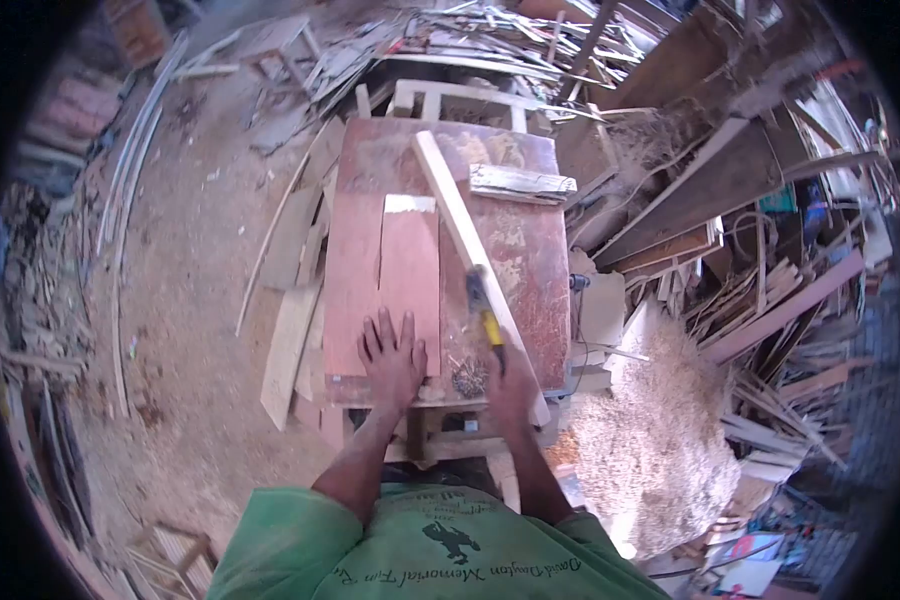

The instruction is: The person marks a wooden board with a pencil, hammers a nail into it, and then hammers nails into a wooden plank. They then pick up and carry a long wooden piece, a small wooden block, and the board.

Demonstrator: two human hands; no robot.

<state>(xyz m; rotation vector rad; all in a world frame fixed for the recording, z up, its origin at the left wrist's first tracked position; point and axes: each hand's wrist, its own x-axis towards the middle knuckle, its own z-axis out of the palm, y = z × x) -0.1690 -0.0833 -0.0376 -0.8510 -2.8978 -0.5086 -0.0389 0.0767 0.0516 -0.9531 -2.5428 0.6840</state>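
My left hand lies flat with spread fingers on two reddish boards. One is a narrower board with a pale far end; a wider board lies along its left side. In my right hand is a hammer with a yellow and black handle, its head slightly blurred and pointing away from me. A long pale wood strip runs diagonally beside and partly behind the hammer. Close to my right hand sits a small dark pile of what look like nails.
The reddish worktable also carries a weathered white wood block. Loose planks lean at its left side. To the right are a sawdust heap and stacked scrap wood. More offcuts are piled behind.
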